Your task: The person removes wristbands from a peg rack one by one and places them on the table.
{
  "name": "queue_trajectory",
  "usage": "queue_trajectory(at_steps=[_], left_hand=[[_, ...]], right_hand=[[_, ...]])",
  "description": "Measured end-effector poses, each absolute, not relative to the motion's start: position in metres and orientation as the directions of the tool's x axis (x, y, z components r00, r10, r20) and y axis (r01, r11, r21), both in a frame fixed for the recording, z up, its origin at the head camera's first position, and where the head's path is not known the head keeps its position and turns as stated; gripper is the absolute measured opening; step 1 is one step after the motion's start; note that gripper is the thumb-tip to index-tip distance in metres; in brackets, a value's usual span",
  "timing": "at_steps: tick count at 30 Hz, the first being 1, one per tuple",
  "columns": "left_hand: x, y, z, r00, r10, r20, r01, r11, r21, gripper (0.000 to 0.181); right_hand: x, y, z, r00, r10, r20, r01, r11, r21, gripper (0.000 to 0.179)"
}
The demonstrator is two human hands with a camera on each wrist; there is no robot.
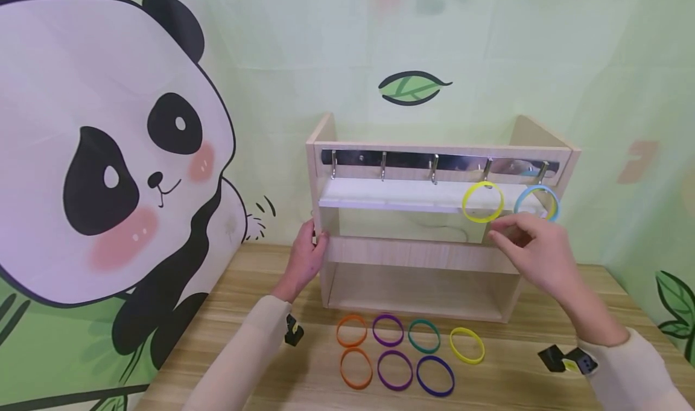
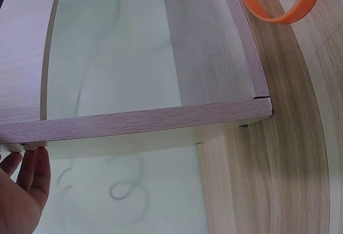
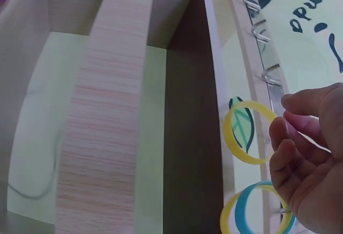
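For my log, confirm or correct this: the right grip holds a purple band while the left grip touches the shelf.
Wrong colour: the band in the right grip is yellow, not purple, as the right wrist view shows. The left grip does touch the shelf.

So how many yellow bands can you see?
3: one yellow band in the right hand, another on the tabletop, a third with the light-blue band on the rightmost hook.

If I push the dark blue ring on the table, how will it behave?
The dark blue ring looks thin, so probably light. Its round outline suggests something springy, not floppy. Lying flat, it would likely slide, not roll.
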State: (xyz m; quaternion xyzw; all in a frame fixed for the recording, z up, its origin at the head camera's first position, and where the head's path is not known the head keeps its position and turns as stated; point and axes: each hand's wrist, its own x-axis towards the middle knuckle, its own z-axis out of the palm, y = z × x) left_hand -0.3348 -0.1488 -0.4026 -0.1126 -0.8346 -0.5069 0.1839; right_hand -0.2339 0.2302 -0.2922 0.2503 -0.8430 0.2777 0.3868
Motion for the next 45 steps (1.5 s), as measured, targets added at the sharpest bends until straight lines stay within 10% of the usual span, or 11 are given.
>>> queue_trajectory(at_steps=[10,45], left_hand=[[-0.334,-0.148,-0.401,-0.909,0.000,0.417,0.370,0.461,0.807,0.046],[-0.334,-0.148,-0.401,-0.907,0.002,0.420,0.374,0.461,0.805,0.046]], right_hand=[[-0.245,0.231,-0.270,-0.560,-0.123,0.820,-0.577,0.768,-0.279,0.019],[-0.263,0.221,-0.243,-0.862,0.009,0.508,-0.293,0.809,-0.510,0.032]])
